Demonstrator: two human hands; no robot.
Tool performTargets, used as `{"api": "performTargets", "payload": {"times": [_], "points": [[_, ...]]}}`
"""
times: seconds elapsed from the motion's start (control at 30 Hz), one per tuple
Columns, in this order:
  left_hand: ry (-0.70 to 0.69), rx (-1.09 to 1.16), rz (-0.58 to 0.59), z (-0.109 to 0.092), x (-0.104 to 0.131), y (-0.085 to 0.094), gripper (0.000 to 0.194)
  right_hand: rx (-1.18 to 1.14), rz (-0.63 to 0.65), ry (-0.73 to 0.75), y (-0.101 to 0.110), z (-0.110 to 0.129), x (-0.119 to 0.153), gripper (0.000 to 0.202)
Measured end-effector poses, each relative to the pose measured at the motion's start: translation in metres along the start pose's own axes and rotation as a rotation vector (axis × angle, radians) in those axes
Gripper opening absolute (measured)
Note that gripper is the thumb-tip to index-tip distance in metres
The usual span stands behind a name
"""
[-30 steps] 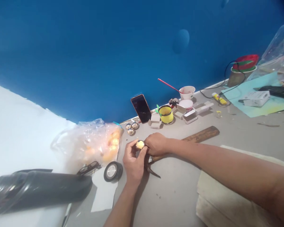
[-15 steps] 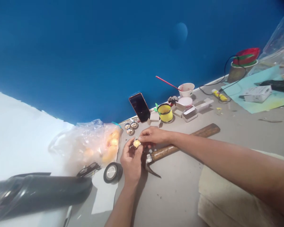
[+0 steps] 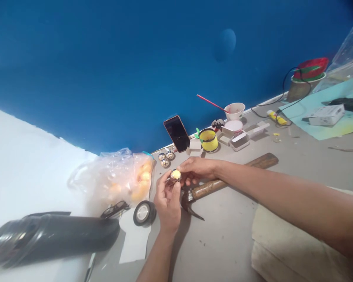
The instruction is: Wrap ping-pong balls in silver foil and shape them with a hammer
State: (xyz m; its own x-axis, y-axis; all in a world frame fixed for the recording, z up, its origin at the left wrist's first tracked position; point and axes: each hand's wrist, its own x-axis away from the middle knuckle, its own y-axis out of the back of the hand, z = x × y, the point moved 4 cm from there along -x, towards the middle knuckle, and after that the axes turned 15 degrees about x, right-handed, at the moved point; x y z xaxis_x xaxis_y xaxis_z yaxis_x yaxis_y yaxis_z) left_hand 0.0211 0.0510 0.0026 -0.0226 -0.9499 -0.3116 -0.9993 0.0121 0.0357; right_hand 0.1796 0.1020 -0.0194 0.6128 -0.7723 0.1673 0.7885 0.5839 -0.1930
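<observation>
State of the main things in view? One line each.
left hand: gripping small ball
small ball: held, yellow patch showing
right hand: fingers at small ball
hammer: lying down
phone: leaning, screen dark
yellow cup: upright, open-topped
white bowl: upright, red stick in it
yellow tube: lying down

Small ball, pale yellow patch on top, dark sides, between the hands

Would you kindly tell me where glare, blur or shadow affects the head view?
Head view: pale glare hazes the plastic bag; the dark grey object at lower left looks smeared, with bright highlights; the small ball in the left hand shows little detail on its yellow face; a soft shadow lies right of the left forearm.
</observation>
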Motion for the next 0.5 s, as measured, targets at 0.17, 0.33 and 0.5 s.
{"api": "performTargets", "payload": {"times": [0.17,0.33,0.5], "points": [[0.007,0.007,-0.011,-0.002,-0.001,0.000,0.040,-0.003,0.025,-0.007,-0.003,0.001,0.003,0.025],[0.083,0.126,-0.030,0.002,-0.001,-0.001,0.035,0.029,0.074,-0.035,-0.004,0.000,0.003,0.025],[0.124,0.211,-0.032,0.010,0.000,0.001,0.036,0.038,0.079,-0.037,-0.002,-0.003,0.000,0.029]]}}
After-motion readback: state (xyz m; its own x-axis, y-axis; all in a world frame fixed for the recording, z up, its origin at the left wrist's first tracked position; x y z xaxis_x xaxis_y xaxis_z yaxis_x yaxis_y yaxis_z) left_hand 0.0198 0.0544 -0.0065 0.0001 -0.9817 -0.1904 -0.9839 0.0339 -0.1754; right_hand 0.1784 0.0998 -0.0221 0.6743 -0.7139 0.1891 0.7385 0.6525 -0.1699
